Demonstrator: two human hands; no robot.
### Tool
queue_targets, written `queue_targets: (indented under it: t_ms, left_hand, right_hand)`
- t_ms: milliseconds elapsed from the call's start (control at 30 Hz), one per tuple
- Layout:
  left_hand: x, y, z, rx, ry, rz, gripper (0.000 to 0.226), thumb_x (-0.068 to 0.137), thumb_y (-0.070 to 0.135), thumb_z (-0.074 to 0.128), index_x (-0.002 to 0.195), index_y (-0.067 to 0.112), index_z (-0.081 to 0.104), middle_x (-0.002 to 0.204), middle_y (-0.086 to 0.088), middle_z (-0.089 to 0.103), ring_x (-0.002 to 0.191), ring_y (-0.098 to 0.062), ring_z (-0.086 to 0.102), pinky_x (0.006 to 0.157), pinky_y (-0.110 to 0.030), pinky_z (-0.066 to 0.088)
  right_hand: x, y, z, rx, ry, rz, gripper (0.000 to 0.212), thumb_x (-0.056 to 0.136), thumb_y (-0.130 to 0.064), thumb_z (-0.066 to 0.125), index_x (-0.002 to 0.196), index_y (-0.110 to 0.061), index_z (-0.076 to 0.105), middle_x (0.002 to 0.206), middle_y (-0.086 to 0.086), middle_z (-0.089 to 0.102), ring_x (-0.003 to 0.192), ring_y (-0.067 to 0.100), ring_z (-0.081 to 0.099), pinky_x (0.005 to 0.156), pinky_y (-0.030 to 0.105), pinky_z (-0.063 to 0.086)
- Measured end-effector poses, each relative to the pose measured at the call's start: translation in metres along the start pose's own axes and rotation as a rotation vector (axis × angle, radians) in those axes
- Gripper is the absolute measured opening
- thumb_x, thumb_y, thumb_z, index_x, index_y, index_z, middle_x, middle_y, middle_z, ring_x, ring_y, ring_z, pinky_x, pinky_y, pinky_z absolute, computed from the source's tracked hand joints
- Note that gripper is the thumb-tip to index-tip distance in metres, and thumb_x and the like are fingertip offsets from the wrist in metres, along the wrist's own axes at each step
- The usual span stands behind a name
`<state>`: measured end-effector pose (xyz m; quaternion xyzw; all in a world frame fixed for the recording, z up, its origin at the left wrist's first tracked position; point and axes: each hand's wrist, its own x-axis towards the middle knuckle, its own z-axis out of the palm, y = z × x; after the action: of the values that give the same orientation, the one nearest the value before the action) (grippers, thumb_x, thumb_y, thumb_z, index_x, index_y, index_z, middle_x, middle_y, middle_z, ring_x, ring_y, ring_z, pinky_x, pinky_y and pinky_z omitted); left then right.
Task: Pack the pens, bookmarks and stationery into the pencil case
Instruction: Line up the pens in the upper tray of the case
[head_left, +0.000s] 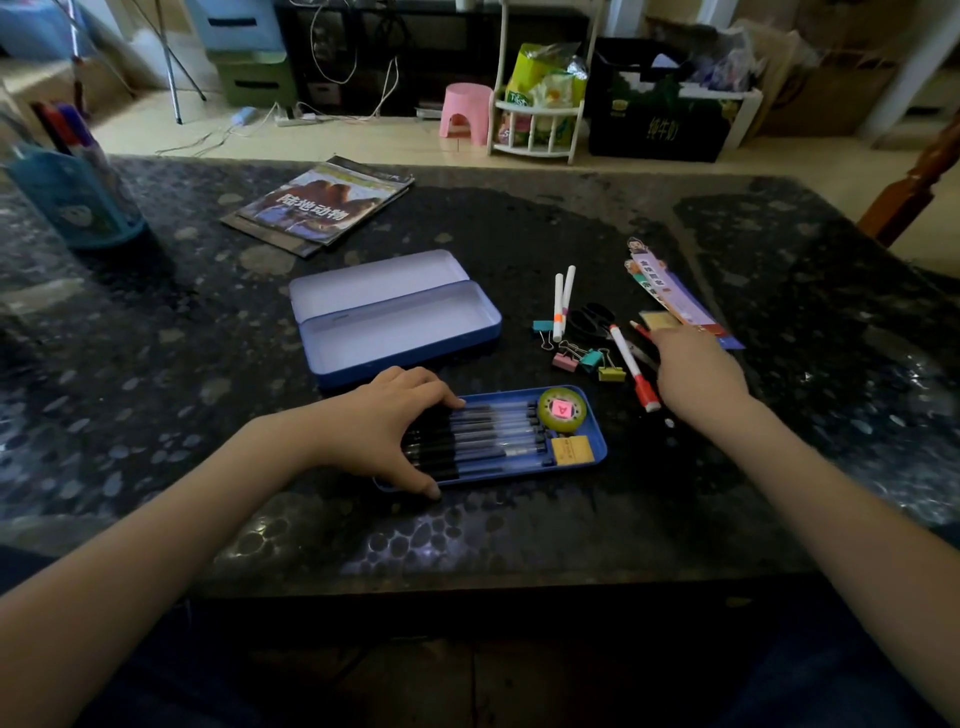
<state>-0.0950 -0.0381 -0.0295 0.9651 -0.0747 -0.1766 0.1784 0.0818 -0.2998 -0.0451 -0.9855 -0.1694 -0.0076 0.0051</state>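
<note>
Left hand (387, 421) lay spread on the pens (493, 436) in the blue tray (597, 441); open pencil case (395, 317) just beyond it. Right hand (696, 371) reached the yellow eraser (658, 320); grip unclear.

An open blue metal pencil case (395, 312) lies lid back, its pale inside bare. In front, its blue insert tray (597, 447) holds a row of black-capped clear pens (493, 441). To the right lie white markers (563, 299), coloured binder clips (582, 358) and paper bookmarks (675, 296).

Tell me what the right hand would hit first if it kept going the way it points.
Probably the small yellow pad, just beyond the right hand, whose fingers point away from the person; it lies against the bookmarks. Contact is unclear.
</note>
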Motion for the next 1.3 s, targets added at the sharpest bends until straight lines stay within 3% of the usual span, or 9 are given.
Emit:
queue_targets:
  t_ms: [233,367,467,533,600,733,867,1033,1300]
  left_hand:
    - [-0.001,-0.005,-0.005,-0.082,-0.009,0.002,0.083,0.065,0.057,0.075,0.134,0.038,0.035,0.129,0.022,0.031,0.122,0.000,0.027,0.107,-0.023,0.026]
    - [-0.002,-0.013,-0.010,-0.128,0.017,-0.019,0.075,0.065,0.051,0.079,0.129,0.037,0.043,0.125,0.020,0.042,0.116,0.000,0.041,0.099,-0.020,0.035]
    - [-0.002,-0.016,-0.011,-0.130,0.034,-0.015,0.071,0.066,0.049,0.079,0.128,0.038,0.046,0.122,0.019,0.045,0.113,0.000,0.044,0.094,-0.017,0.034]
    - [-0.002,-0.015,-0.010,-0.120,0.044,-0.009,0.069,0.068,0.047,0.078,0.128,0.036,0.046,0.121,0.018,0.046,0.112,-0.001,0.044,0.095,-0.018,0.036]
    - [-0.001,-0.015,-0.010,-0.108,0.046,-0.002,0.067,0.069,0.045,0.077,0.128,0.036,0.046,0.120,0.017,0.047,0.111,-0.002,0.045,0.097,-0.023,0.039]
    - [0.001,-0.015,-0.007,-0.096,0.045,0.002,0.065,0.070,0.040,0.075,0.127,0.038,0.045,0.121,0.015,0.047,0.111,-0.005,0.045,0.100,-0.032,0.040]
    - [0.001,-0.014,-0.008,-0.091,0.053,0.007,0.065,0.071,0.038,0.076,0.128,0.036,0.045,0.121,0.013,0.048,0.111,-0.005,0.045,0.101,-0.032,0.040]
    - [0.001,-0.014,-0.007,-0.088,0.048,0.002,0.066,0.070,0.039,0.076,0.127,0.038,0.045,0.121,0.014,0.048,0.112,-0.006,0.045,0.101,-0.034,0.041]
    - [0.000,-0.014,-0.009,-0.128,0.035,-0.015,0.064,0.072,0.032,0.076,0.127,0.038,0.045,0.120,0.013,0.048,0.111,-0.005,0.046,0.101,-0.032,0.041]
  right_hand:
    - [0.009,0.003,0.007,-0.054,0.101,0.013,0.025,0.090,-0.006,0.050,0.111,-0.009,0.063,0.106,0.016,0.061,0.098,0.032,0.058,0.069,0.036,0.043]
    - [0.010,0.002,0.005,0.141,0.202,-0.032,0.032,0.087,-0.001,0.048,0.112,-0.008,0.067,0.107,0.019,0.065,0.101,0.036,0.058,0.079,0.040,0.049]
    - [0.000,-0.016,-0.010,0.380,0.275,-0.158,0.035,0.086,0.001,0.051,0.116,-0.011,0.067,0.112,0.009,0.068,0.104,0.025,0.061,0.089,0.035,0.049]
    - [-0.017,-0.035,-0.022,0.546,0.179,-0.301,0.033,0.086,-0.002,0.057,0.114,-0.016,0.068,0.108,-0.001,0.067,0.099,0.011,0.059,0.087,0.024,0.045]
    - [-0.039,-0.053,-0.030,0.645,-0.022,-0.493,0.032,0.085,-0.004,0.062,0.110,-0.022,0.070,0.101,-0.008,0.065,0.093,0.001,0.058,0.083,0.015,0.046]
    - [-0.071,-0.073,-0.027,0.622,-0.276,-0.790,0.029,0.083,-0.005,0.066,0.106,-0.021,0.072,0.096,-0.008,0.068,0.090,0.000,0.061,0.081,0.011,0.048]
    - [-0.080,-0.078,-0.020,0.510,-0.307,-0.864,0.027,0.082,-0.004,0.065,0.104,-0.017,0.073,0.101,0.000,0.069,0.092,0.009,0.062,0.087,0.023,0.048]
    - [-0.084,-0.084,-0.021,0.434,-0.349,-0.838,0.027,0.088,-0.009,0.060,0.111,-0.018,0.071,0.107,-0.002,0.063,0.099,0.008,0.056,0.089,0.018,0.042]
    - [-0.095,-0.089,-0.021,0.220,-0.285,-0.957,0.038,0.093,-0.022,0.050,0.130,-0.028,0.056,0.124,-0.003,0.050,0.112,0.013,0.043,0.093,0.034,0.042]
